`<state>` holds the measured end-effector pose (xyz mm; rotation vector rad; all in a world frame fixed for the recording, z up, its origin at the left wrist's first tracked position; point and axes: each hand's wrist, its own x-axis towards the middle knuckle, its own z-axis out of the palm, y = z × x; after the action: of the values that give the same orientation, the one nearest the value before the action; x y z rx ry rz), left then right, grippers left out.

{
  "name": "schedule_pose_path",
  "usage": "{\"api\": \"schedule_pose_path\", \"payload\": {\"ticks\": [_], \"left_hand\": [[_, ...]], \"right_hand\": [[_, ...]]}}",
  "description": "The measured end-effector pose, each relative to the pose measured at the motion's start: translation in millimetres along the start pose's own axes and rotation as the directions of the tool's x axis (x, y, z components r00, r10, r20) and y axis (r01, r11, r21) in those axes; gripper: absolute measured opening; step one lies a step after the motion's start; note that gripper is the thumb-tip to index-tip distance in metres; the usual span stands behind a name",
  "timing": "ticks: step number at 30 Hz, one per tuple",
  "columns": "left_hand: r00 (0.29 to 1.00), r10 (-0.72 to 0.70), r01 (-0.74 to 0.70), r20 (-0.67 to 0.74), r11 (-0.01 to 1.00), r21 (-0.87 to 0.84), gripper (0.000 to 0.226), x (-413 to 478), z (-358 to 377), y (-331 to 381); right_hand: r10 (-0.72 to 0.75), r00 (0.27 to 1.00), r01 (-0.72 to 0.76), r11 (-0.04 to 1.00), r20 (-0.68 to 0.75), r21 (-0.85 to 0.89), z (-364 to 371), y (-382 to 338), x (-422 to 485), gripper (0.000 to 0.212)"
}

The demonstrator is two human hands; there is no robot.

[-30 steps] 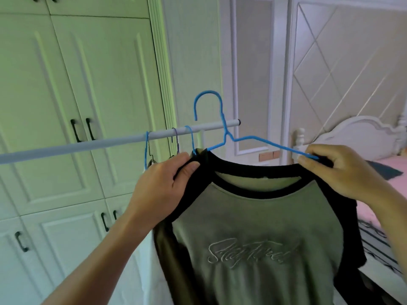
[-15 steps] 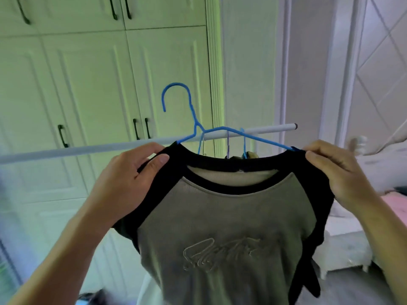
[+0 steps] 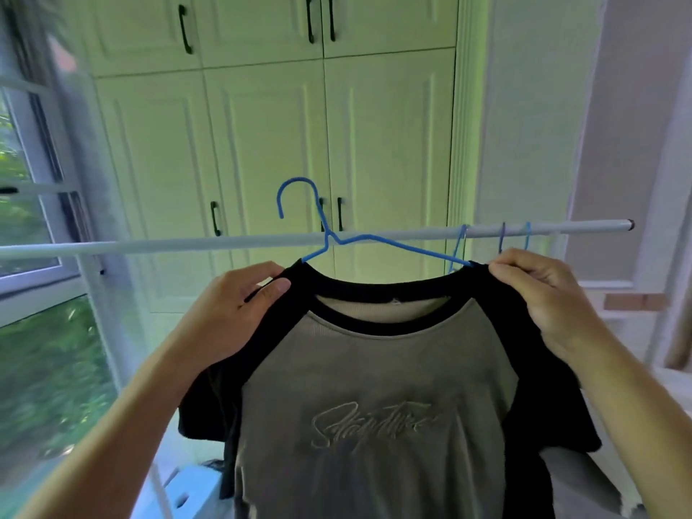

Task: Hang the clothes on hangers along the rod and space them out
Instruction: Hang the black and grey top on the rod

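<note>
A grey T-shirt (image 3: 374, 387) with black sleeves and collar sits on a blue wire hanger (image 3: 329, 234). My left hand (image 3: 232, 312) grips its left shoulder and my right hand (image 3: 539, 294) pinches its right shoulder. The hanger's hook rises in front of the white rod (image 3: 187, 244), its tip above the rod and not over it. Three other hanger hooks (image 3: 501, 237) hang near the rod's right end, partly hidden behind my right hand.
White wardrobe doors with black handles (image 3: 269, 144) stand behind the rod. A window (image 3: 33, 219) with greenery outside is at the left. The rod's upright post (image 3: 108, 331) runs down at the left. A pale blue bin (image 3: 187, 492) sits low on the floor.
Both hands have carried the shirt and hanger leftwards along the rod, away from the three hooks near its right end. The view has turned left, bringing the window in.
</note>
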<state>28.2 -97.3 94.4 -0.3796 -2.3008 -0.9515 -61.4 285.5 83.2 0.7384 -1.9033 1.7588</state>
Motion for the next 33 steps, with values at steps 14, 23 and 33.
{"api": "schedule_pose_path", "payload": {"ticks": [14,23,33], "left_hand": [[1.0,-0.02,0.025,-0.024,0.972,0.233,0.015,-35.3,-57.9,-38.2],[1.0,0.026,-0.024,-0.007,0.969,0.246,0.019,-39.5,-68.8,-48.3],[0.995,0.094,-0.099,0.034,0.967,0.234,0.016,-34.0,-62.2,-45.4]], "right_hand": [[-0.017,0.985,0.04,0.99,0.171,-0.132,104.0,-24.3,-12.6,0.021],[0.053,0.892,0.014,0.989,0.449,-0.144,113.0,-36.9,-2.0,0.022],[-0.018,0.861,0.175,0.949,0.509,-0.263,118.3,-44.0,14.0,0.02]]}}
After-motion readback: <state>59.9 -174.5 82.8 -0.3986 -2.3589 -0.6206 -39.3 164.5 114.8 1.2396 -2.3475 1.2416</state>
